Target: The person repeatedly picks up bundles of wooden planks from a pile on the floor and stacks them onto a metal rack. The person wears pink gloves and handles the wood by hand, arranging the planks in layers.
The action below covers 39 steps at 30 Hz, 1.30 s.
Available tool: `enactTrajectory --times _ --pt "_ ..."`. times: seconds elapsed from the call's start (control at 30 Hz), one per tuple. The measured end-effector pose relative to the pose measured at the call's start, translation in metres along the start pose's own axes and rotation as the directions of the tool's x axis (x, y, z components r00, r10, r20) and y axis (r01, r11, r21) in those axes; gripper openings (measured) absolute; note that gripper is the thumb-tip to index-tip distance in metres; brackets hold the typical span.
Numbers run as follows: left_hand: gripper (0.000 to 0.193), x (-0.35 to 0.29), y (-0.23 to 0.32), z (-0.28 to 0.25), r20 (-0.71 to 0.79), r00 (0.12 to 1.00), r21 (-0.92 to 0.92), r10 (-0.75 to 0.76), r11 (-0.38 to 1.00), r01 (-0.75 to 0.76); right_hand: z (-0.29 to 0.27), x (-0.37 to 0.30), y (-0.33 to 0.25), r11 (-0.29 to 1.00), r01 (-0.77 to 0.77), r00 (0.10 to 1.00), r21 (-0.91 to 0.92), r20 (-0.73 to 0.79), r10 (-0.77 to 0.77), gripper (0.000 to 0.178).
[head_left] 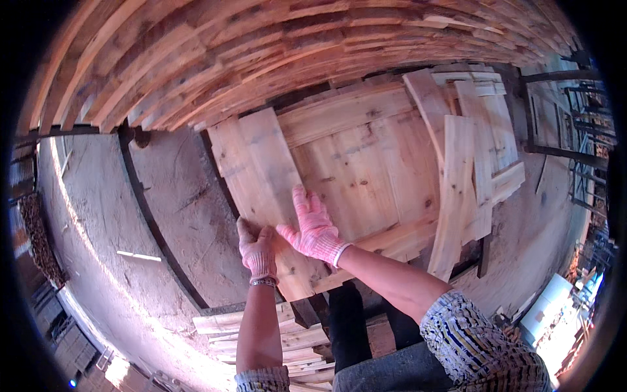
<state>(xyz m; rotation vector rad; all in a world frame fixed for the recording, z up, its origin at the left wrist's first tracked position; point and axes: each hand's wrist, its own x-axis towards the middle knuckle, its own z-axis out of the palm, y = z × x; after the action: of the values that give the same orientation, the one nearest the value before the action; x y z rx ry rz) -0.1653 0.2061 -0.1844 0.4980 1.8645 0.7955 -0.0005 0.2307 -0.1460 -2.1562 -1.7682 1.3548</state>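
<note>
A pale wooden board (268, 157) lies lengthwise on the left part of a low stack of planks. My left hand (257, 251), in a dirty knit work glove, is closed at its left edge near the close end; part of the fingers is hidden. My right hand (315, 230), in a pink knit glove, rests on the board's right side with fingers spread. Wide flat boards (359, 170) lie side by side to the right of it. Several loose boards, one of them a long narrow board (452, 189), lie crosswise over the stack's right end.
Beyond the stack rises a big pile of layered planks (294, 46). Dark rails (157, 222) run along the concrete floor (98, 196) on the left. More cut boards (300, 343) lie close to my legs. Dark metal racks (584, 117) stand at the far right.
</note>
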Motion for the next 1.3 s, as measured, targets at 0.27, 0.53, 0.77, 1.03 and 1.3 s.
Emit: enactTrajectory --times 0.27,0.53,0.77,1.03,1.3 --pt "0.055 0.026 -0.042 -0.008 -0.093 0.983 0.079 0.156 0.986 -0.149 -0.165 -0.103 0.122 0.958 -0.226 0.801 -0.177 -0.593 0.079 0.104" --pt "0.098 0.011 0.005 -0.003 -0.078 0.994 0.703 0.075 0.711 0.001 -0.177 -0.091 0.227 0.735 -0.669 0.627 -0.111 -0.614 0.479 0.107" --pt "0.140 -0.038 0.049 0.062 -0.016 0.996 0.958 -0.086 0.285 0.040 -0.197 -0.124 0.179 0.975 -0.204 0.815 -0.091 -0.568 0.117 0.107" --pt "0.147 -0.024 0.041 0.061 -0.015 0.991 0.966 -0.136 0.255 0.049 -0.075 -0.005 0.029 0.972 -0.181 0.926 -0.149 -0.359 0.117 0.089" --pt "0.146 -0.031 0.050 0.070 -0.037 0.988 0.957 -0.152 0.280 0.079 -0.210 -0.015 0.179 0.847 -0.413 0.806 -0.335 -0.567 0.169 0.110"
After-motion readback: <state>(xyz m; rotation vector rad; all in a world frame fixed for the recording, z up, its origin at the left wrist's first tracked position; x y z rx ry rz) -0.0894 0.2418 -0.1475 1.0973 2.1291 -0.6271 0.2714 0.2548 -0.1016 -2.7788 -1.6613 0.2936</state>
